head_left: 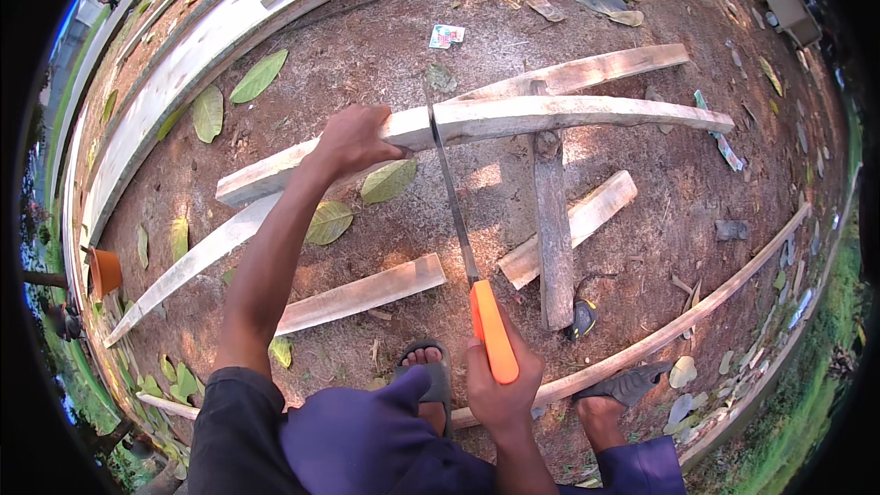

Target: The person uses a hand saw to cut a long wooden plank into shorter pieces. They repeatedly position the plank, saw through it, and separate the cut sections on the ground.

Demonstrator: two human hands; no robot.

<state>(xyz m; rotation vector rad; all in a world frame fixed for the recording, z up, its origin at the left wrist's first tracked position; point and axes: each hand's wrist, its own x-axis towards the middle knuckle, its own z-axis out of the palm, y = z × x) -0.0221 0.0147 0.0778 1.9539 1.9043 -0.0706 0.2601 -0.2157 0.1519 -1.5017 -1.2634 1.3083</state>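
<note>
A long squared timber beam (568,113) lies crosswise in front of me, propped on a rough log (553,238). My left hand (353,139) is closed over the beam's near-left part, thumb and fingers gripping it just left of the saw. In my right hand (502,394) is a handsaw (494,335), its orange handle wrapped by my fingers. The thin blade points away from me and crosses the beam beside my left hand; how deep it sits in the wood I cannot tell. Behind the beam, another timber (596,71) slants to the right.
Short wood pieces (367,293) lie nearer my sandalled feet, another board (596,215) under the log. A small black-and-yellow object (584,319) rests by the log's end. One long strip (678,330) runs under my right side. Big planks (174,82), leaves (259,76) and an orange pot (105,273) are leftward.
</note>
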